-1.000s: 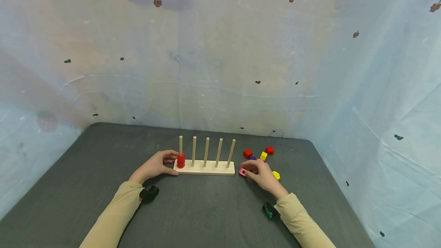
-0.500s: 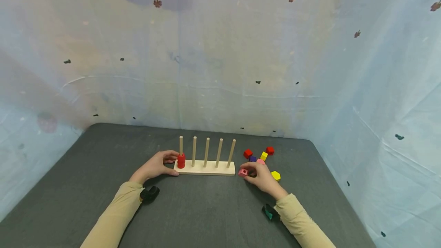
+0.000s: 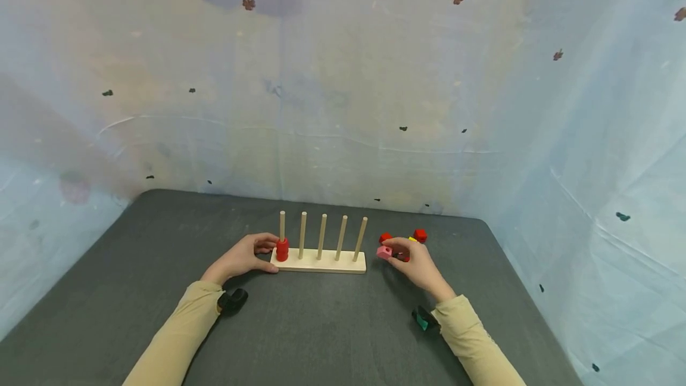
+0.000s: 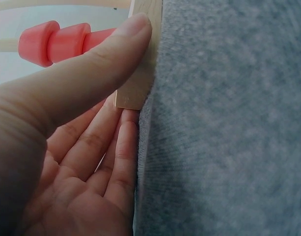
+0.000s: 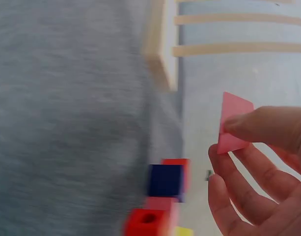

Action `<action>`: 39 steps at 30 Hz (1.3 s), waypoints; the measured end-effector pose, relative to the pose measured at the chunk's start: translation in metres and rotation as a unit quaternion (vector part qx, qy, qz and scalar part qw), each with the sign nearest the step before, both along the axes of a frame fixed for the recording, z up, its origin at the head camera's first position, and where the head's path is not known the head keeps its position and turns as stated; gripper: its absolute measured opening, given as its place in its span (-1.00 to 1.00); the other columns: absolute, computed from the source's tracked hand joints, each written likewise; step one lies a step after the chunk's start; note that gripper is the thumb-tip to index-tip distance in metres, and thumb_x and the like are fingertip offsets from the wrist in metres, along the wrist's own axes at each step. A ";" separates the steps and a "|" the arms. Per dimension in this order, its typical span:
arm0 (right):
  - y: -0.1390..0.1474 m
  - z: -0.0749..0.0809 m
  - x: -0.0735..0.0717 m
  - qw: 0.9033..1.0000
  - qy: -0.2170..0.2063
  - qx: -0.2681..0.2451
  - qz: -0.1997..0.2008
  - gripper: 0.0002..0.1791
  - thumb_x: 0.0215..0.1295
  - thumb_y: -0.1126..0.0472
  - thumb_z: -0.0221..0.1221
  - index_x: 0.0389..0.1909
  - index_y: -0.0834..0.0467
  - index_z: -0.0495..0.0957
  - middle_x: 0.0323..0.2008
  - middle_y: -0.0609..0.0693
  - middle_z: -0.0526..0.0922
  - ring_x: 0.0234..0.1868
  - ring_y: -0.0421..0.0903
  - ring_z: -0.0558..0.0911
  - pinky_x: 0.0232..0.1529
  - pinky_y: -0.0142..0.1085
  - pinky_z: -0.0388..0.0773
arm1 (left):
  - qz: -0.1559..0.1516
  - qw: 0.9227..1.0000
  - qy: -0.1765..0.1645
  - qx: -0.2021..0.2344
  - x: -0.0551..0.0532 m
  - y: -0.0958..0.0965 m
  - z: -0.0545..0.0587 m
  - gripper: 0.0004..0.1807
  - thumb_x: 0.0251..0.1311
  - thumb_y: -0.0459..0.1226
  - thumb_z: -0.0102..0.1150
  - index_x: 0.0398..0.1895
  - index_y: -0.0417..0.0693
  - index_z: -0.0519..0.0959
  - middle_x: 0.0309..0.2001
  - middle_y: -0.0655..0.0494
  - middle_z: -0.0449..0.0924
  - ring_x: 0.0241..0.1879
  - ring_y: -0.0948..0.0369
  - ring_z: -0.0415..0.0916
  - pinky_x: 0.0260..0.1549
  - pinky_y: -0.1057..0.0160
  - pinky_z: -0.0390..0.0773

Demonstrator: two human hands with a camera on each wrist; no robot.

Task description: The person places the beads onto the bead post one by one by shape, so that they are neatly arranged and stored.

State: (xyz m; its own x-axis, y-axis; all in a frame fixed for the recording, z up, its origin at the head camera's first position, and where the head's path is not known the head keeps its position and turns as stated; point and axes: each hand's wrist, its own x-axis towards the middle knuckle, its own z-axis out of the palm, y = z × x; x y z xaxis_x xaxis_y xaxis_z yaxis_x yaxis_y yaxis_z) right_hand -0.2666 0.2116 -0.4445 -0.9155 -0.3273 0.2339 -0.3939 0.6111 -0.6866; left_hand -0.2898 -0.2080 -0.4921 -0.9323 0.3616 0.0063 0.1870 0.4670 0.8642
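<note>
A pale wooden peg stand [image 3: 321,262] with several upright pegs sits on the dark table. Red beads [image 3: 281,250] are stacked on its leftmost peg. My left hand [image 3: 242,258] grips the left end of the stand; the left wrist view has its thumb on the front edge of the base [image 4: 135,91] and the fingers at the end. To the right of the stand, my right hand [image 3: 417,264] pinches a pink bead [image 3: 383,252] with a hole in it. In the right wrist view that pink bead [image 5: 233,104] is between thumb and fingers, above the table.
Behind the right hand lie loose beads, among them a red one [image 3: 420,235] and another red one [image 3: 384,237]. The right wrist view adds a navy bead [image 5: 165,182] and a holed red bead [image 5: 145,224] close together. A patterned cloth [image 3: 343,88] hangs behind the table.
My right hand has taken the pink bead off the table and moved back and slightly right with it, now covering more of the loose beads. The left hand stays on the stand.
</note>
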 end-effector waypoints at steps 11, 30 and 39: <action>-0.003 0.062 -0.010 0.998 0.057 -0.039 0.013 -0.61 0.23 0.36 0.26 0.11 0.17 0.54 0.00 0.05 0.61 -0.06 -0.01 0.60 -0.06 -0.01 0.57 | -0.001 1.000 -0.003 -0.006 -0.001 -0.001 -0.001 -0.18 -0.20 -0.15 0.57 0.21 -0.17 0.44 0.14 -0.12 0.48 0.10 -0.05 0.44 0.12 -0.07 0.42; -0.087 0.138 0.005 0.978 0.100 -0.135 0.122 -0.63 0.25 0.47 0.18 0.10 0.36 0.50 0.02 0.24 0.57 0.00 0.08 0.55 -0.10 -0.26 0.56 | -0.001 1.000 -0.006 -0.010 -0.003 -0.002 0.001 -0.17 -0.22 -0.13 0.57 0.20 -0.18 0.44 0.14 -0.11 0.48 0.09 -0.05 0.44 0.11 -0.09 0.43; -0.127 0.128 0.006 0.971 0.108 -0.133 0.164 -0.66 0.21 0.50 0.20 0.04 0.39 0.53 -0.04 0.22 0.60 -0.03 0.05 0.57 -0.10 -0.20 0.56 | -0.001 1.000 -0.014 0.003 -0.002 -0.001 0.003 -0.19 -0.23 -0.18 0.58 0.19 -0.18 0.46 0.12 -0.09 0.49 0.09 -0.02 0.45 0.13 -0.05 0.43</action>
